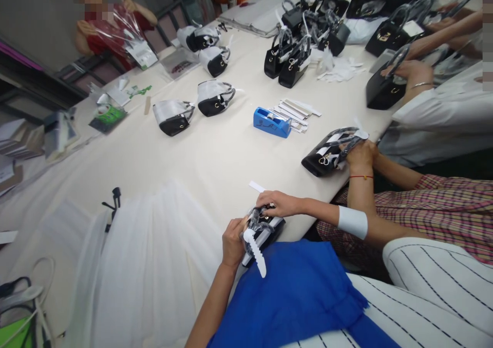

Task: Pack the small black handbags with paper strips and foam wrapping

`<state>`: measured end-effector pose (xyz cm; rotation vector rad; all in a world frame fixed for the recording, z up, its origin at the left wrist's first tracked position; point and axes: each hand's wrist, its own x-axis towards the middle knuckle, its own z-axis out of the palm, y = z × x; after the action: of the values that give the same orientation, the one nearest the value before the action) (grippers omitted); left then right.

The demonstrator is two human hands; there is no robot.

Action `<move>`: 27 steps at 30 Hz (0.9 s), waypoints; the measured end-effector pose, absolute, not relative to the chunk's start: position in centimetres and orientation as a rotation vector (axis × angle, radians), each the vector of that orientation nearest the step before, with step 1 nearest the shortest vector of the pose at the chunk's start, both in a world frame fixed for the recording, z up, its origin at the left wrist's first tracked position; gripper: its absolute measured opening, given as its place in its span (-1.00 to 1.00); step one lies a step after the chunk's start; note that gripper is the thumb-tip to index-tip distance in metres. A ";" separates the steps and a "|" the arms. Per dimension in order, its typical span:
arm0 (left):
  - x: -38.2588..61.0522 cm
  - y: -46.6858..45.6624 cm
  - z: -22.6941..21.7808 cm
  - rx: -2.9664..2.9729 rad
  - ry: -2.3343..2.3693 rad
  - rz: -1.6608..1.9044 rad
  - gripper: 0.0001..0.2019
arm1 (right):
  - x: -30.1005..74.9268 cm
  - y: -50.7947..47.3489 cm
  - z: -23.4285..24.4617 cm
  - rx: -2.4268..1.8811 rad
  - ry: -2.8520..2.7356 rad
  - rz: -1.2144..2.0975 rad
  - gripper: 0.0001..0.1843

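Note:
A small black handbag (276, 231) lies tilted at the table's near edge, against the blue apron on my lap. Clear plastic wraps its handles, and a white notched tag (257, 255) hangs from them. My left hand (233, 242) is closed on the bag's left end; part of its fingers is hidden behind the bag. From the far side, my right hand (280, 204) reaches over with bent fingers gripping the bag near its handle fittings. Beside that hand, a white paper strip (256, 186) lies on the table.
A blue tape dispenser (271, 122) stands by paper strips (295, 113). White foam sheets (150, 266) cover the near left. Partly wrapped handbags (174, 118) sit farther back. At right, a co-worker's hands (362, 153) hold another handbag (321, 155).

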<state>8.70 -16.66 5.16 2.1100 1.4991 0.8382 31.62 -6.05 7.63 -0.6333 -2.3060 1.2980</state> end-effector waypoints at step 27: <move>7.7 -16.0 4.0 1.972 1.568 0.787 -0.80 | 31.7 -2.7 4.6 -0.509 -2.195 1.504 -0.79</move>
<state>7.72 -15.96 3.96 1.9724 1.5683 0.7867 31.72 -2.67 4.56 -0.5086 -2.1951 1.5036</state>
